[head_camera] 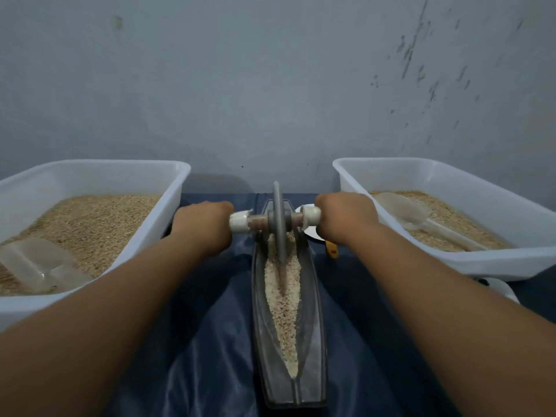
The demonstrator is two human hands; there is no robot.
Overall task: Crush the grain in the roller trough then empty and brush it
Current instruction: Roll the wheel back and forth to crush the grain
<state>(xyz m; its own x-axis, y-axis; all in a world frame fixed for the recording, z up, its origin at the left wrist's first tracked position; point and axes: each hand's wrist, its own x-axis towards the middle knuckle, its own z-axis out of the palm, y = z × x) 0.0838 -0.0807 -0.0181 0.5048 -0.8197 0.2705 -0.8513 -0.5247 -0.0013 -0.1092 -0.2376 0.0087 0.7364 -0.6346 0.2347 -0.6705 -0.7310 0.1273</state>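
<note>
A long, narrow grey metal trough (316, 341) lies lengthwise in front of me on a dark blue cloth. Pale grain (284, 299) fills its groove, with a furrow down the middle. A grey roller wheel (278, 219) stands upright in the far end of the trough, on a wooden axle with white-wrapped handles. My left hand (203, 225) is closed around the left handle (239, 221). My right hand (344, 218) is closed around the right handle (311, 216). Both arms are stretched forward.
A white tub (90, 173) of brown grain with a clear scoop (36, 266) stands at left. Another white tub (451, 171) with grain and a clear scoop (406, 210) stands at right. A white dish (311, 233) and a yellow item (332, 249) lie behind my right hand. A grey wall is close behind.
</note>
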